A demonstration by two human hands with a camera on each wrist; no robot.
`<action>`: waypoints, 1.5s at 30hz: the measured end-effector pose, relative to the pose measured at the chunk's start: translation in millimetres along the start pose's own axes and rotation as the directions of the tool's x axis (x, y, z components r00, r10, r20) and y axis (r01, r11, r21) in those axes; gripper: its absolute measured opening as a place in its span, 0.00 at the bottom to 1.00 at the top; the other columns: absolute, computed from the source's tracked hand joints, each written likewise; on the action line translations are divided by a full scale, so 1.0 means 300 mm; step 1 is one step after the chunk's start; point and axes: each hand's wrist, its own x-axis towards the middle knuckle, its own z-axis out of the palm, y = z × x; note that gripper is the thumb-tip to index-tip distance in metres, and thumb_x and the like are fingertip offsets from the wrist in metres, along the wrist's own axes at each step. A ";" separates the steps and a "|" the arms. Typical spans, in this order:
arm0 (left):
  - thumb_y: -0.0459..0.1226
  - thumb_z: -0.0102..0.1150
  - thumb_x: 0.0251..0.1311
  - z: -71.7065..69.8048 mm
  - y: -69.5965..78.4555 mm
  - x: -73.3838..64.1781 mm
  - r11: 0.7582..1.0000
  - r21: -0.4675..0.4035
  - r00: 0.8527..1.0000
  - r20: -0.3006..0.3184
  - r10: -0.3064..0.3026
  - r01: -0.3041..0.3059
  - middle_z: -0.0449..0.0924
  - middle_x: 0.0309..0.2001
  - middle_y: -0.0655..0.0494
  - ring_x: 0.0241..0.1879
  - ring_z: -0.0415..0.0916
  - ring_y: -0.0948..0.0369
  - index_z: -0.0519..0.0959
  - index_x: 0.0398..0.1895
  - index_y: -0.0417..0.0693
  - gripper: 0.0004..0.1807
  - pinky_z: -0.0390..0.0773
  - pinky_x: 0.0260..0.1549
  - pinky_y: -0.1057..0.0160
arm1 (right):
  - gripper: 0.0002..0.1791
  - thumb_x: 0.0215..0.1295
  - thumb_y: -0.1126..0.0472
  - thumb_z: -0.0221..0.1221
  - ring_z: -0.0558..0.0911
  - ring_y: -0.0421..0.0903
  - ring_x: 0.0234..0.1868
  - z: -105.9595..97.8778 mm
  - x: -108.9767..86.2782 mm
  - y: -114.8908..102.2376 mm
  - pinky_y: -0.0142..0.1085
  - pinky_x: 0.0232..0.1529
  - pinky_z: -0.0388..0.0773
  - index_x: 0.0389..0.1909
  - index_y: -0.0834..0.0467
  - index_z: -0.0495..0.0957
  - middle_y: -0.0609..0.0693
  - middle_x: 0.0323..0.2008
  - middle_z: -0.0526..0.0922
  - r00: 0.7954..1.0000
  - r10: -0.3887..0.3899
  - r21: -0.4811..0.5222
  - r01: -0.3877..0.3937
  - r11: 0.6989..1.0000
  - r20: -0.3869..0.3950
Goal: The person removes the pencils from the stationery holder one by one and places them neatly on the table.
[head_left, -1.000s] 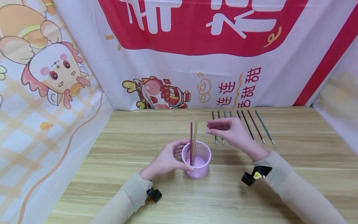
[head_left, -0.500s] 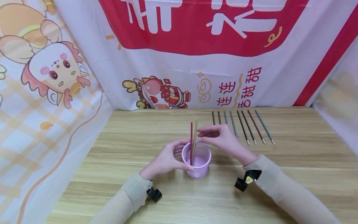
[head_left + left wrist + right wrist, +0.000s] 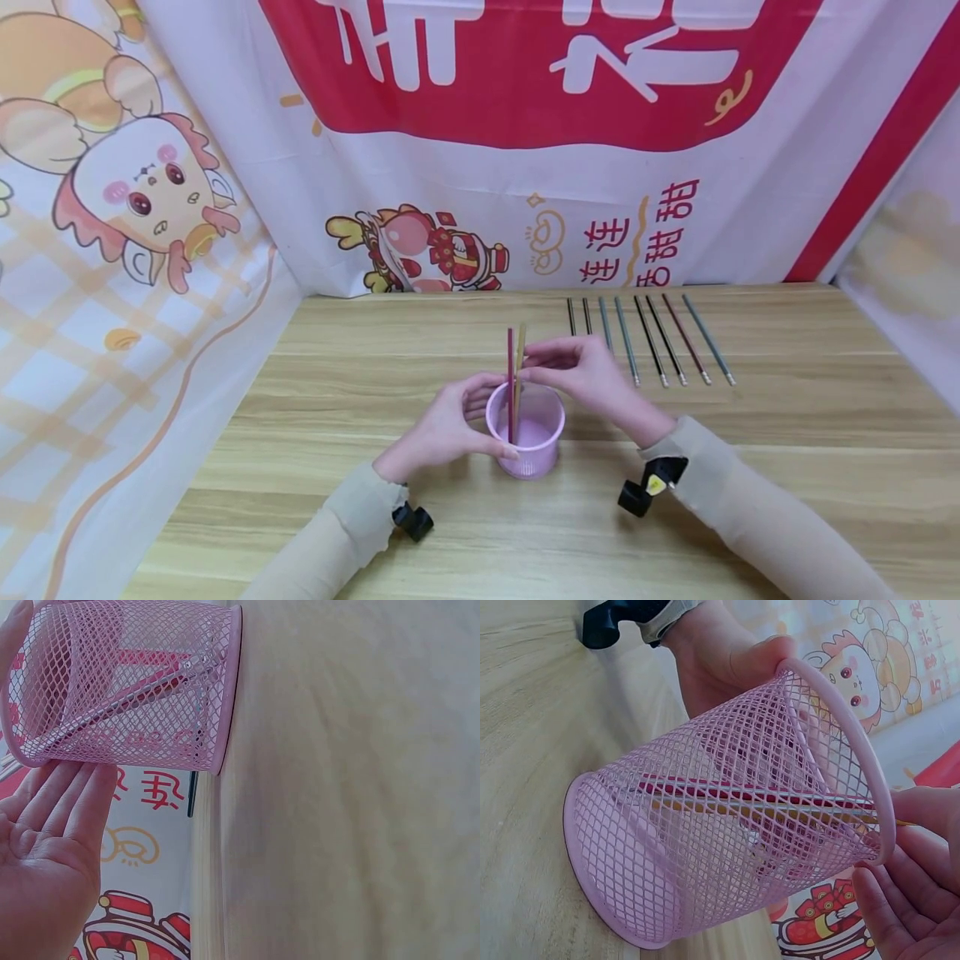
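A pink mesh pencil cup (image 3: 534, 462) stands on the table with a dark red pencil (image 3: 512, 350) and a yellow pencil (image 3: 522, 335) leaning inside. My left hand (image 3: 450, 423) holds the cup from its left, thumb over the near rim and fingers round the far side. At the far right of the rim is my right hand (image 3: 592, 375). Its thumb and forefinger lie either side of the yellow pencil in the right wrist view; whether they pinch it I cannot tell. The right wrist view shows both pencils (image 3: 780, 799) through the mesh.
Several pencils lie in a row at the back right, among them a black pencil (image 3: 651, 342), a dark red pencil (image 3: 686, 337) and a blue pencil (image 3: 708, 337). Behind the wooden table (image 3: 360, 350) hangs a printed cloth (image 3: 480, 192).
My right hand has moved left and slightly towards me, from above the laid-out pencils to the yellow pencil at the cup. My left hand keeps its hold.
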 end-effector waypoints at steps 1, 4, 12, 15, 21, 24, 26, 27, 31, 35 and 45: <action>0.32 0.85 0.38 0.000 0.000 0.000 1.000 0.000 1.000 0.000 -0.001 0.001 0.77 0.64 0.52 0.63 0.75 0.57 0.72 0.69 0.46 0.49 0.73 0.64 0.61 | 0.21 0.57 0.61 0.75 0.87 0.49 0.41 0.003 0.002 0.001 0.37 0.47 0.86 0.51 0.62 0.85 0.52 0.40 0.89 1.000 0.004 0.005 -0.004 1.000 -0.002; 0.32 0.85 0.38 0.000 -0.001 -0.001 1.000 0.000 1.000 0.000 -0.002 0.002 0.77 0.64 0.52 0.63 0.75 0.57 0.72 0.69 0.46 0.49 0.73 0.64 0.61 | 0.21 0.57 0.61 0.75 0.87 0.49 0.40 0.010 0.007 0.001 0.37 0.46 0.86 0.50 0.63 0.85 0.53 0.39 0.89 1.000 0.007 0.014 -0.007 1.000 -0.008; 0.32 0.85 0.38 -0.001 -0.003 -0.001 1.000 0.003 1.000 0.001 -0.001 0.001 0.77 0.64 0.51 0.63 0.75 0.56 0.72 0.69 0.44 0.49 0.73 0.64 0.61 | 0.19 0.58 0.62 0.74 0.87 0.49 0.40 0.020 0.006 -0.002 0.37 0.47 0.86 0.50 0.63 0.85 0.53 0.39 0.89 0.999 0.026 0.012 -0.026 1.000 -0.022; 0.32 0.85 0.37 -0.001 -0.003 0.000 1.000 0.002 1.000 0.001 0.000 0.000 0.77 0.64 0.51 0.63 0.75 0.56 0.71 0.69 0.44 0.49 0.73 0.64 0.61 | 0.18 0.58 0.63 0.74 0.87 0.49 0.40 0.021 0.005 -0.006 0.37 0.46 0.86 0.49 0.63 0.85 0.53 0.38 0.89 0.999 0.022 0.014 -0.022 1.000 -0.025; 0.32 0.85 0.37 -0.001 -0.003 0.001 1.000 0.005 1.000 0.000 -0.001 0.001 0.77 0.64 0.52 0.63 0.75 0.57 0.72 0.69 0.45 0.49 0.73 0.64 0.61 | 0.18 0.58 0.63 0.74 0.87 0.49 0.39 0.017 0.004 -0.005 0.37 0.45 0.86 0.48 0.63 0.85 0.53 0.38 0.89 1.000 0.011 0.016 -0.011 1.000 -0.022; 0.32 0.85 0.37 -0.001 -0.003 0.002 1.000 0.009 1.000 0.000 0.001 -0.001 0.77 0.64 0.52 0.63 0.75 0.57 0.72 0.69 0.46 0.49 0.73 0.64 0.61 | 0.18 0.58 0.63 0.74 0.87 0.49 0.39 0.013 0.003 -0.003 0.37 0.45 0.86 0.48 0.63 0.84 0.53 0.38 0.89 1.000 0.009 0.014 -0.009 1.000 -0.017; 0.32 0.85 0.37 0.000 -0.003 0.002 1.000 0.011 1.000 0.001 0.003 -0.003 0.77 0.64 0.52 0.63 0.75 0.57 0.72 0.69 0.46 0.49 0.73 0.64 0.61 | 0.18 0.58 0.63 0.74 0.87 0.49 0.39 0.011 0.002 -0.005 0.37 0.46 0.86 0.48 0.63 0.84 0.53 0.38 0.89 1.000 0.014 0.020 -0.013 1.000 -0.015; 0.32 0.85 0.37 0.000 -0.003 0.002 1.000 0.010 1.000 0.001 0.004 -0.004 0.77 0.64 0.52 0.63 0.75 0.57 0.72 0.69 0.46 0.49 0.73 0.64 0.61 | 0.18 0.58 0.63 0.74 0.87 0.50 0.40 0.010 0.002 -0.005 0.37 0.46 0.86 0.48 0.63 0.84 0.53 0.38 0.89 1.000 0.018 0.025 -0.017 1.000 -0.014; 0.31 0.85 0.37 0.000 -0.002 0.002 1.000 0.008 1.000 0.003 0.015 -0.015 0.77 0.64 0.51 0.62 0.75 0.56 0.71 0.69 0.45 0.49 0.74 0.63 0.61 | 0.18 0.59 0.63 0.73 0.87 0.49 0.40 0.005 -0.001 -0.007 0.37 0.47 0.85 0.49 0.63 0.84 0.53 0.38 0.89 0.999 0.035 0.037 -0.034 0.999 -0.018; 0.31 0.85 0.38 -0.002 -0.004 0.003 1.000 0.008 1.000 0.007 0.023 -0.023 0.77 0.63 0.51 0.62 0.76 0.56 0.71 0.69 0.44 0.49 0.74 0.63 0.61 | 0.19 0.59 0.62 0.73 0.87 0.49 0.41 -0.001 -0.003 -0.009 0.37 0.48 0.85 0.49 0.64 0.84 0.53 0.39 0.88 0.998 0.052 0.028 -0.051 0.998 -0.020; 0.31 0.85 0.38 -0.001 -0.003 0.002 1.000 -0.011 1.000 0.009 0.021 -0.021 0.76 0.65 0.51 0.63 0.75 0.55 0.72 0.69 0.44 0.48 0.74 0.64 0.60 | 0.20 0.58 0.63 0.74 0.87 0.50 0.42 -0.026 -0.004 -0.005 0.38 0.49 0.85 0.50 0.62 0.83 0.54 0.40 0.88 0.998 0.058 0.058 -0.056 0.997 -0.040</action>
